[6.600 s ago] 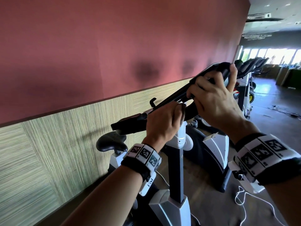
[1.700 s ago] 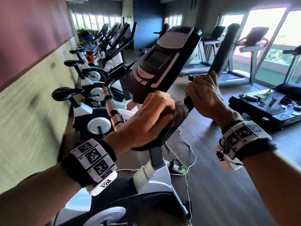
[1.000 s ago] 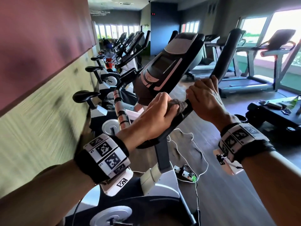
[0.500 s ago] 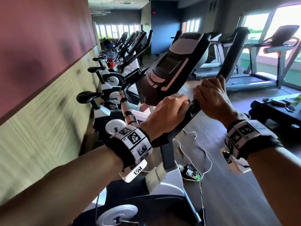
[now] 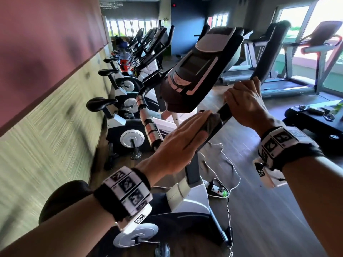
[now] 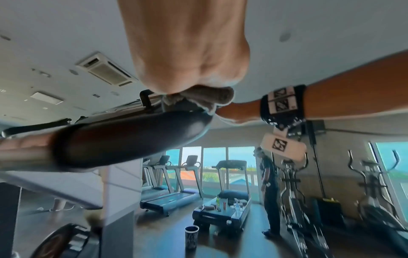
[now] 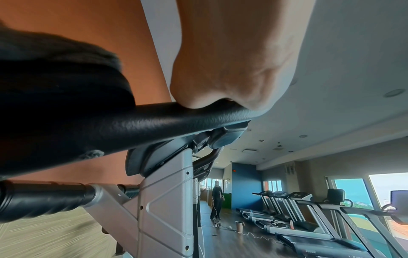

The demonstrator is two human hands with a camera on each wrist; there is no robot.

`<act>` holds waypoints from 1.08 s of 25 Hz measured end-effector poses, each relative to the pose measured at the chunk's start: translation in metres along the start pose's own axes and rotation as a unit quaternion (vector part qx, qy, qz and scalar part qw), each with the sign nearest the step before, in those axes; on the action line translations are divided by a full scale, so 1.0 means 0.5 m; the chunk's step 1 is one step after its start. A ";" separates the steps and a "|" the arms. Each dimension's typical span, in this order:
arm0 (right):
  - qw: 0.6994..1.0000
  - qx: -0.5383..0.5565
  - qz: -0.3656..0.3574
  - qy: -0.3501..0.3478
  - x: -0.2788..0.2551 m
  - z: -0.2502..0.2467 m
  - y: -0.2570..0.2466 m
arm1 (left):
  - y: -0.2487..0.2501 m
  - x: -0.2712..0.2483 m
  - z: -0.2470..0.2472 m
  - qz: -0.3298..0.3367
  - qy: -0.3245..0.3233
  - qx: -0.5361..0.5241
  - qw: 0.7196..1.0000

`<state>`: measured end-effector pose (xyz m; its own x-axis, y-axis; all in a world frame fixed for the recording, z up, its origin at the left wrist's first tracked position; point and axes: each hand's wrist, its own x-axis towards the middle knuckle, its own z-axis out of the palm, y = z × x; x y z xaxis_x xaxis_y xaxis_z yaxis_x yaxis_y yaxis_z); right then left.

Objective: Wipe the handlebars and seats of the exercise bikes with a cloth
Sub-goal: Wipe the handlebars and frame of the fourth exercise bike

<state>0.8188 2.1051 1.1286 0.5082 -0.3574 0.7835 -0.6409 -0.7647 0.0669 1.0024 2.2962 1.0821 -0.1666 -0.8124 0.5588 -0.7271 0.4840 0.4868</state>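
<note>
Handlebar [image 5: 267, 58] slanting up-right

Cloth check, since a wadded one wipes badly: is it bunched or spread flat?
Bunched: the cloth shows as a wad between the left hand and handlebar.

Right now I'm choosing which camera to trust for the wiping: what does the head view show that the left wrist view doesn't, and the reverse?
Head view only: the bike's console, the row of bike seats along the wall, and the left hand with straight fingers flat on the cloth. Left wrist view only: the ceiling air vent, a standing person and a cup on the floor. Both show the cloth on the handlebar, the right hand and treadmills.
</note>
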 end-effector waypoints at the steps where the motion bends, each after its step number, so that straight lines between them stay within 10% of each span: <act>1: 1.000 0.001 0.008 -0.003 0.000 0.001 -0.002 | -0.001 -0.013 -0.004 -0.004 -0.007 0.004 1.000; 20: 0.998 0.032 0.036 -0.040 0.004 0.001 -0.004 | -0.026 0.054 -0.021 -0.205 0.063 -0.024 0.976; 27: 0.999 0.025 0.033 -0.028 0.009 0.013 0.004 | 0.008 0.122 -0.003 -0.134 0.012 0.057 0.989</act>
<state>0.8237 2.0986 1.1279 0.4978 -0.4370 0.7492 -0.6453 -0.7637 -0.0167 0.9904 2.2489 1.1191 0.0565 -0.8979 0.4365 -0.8142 0.2116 0.5406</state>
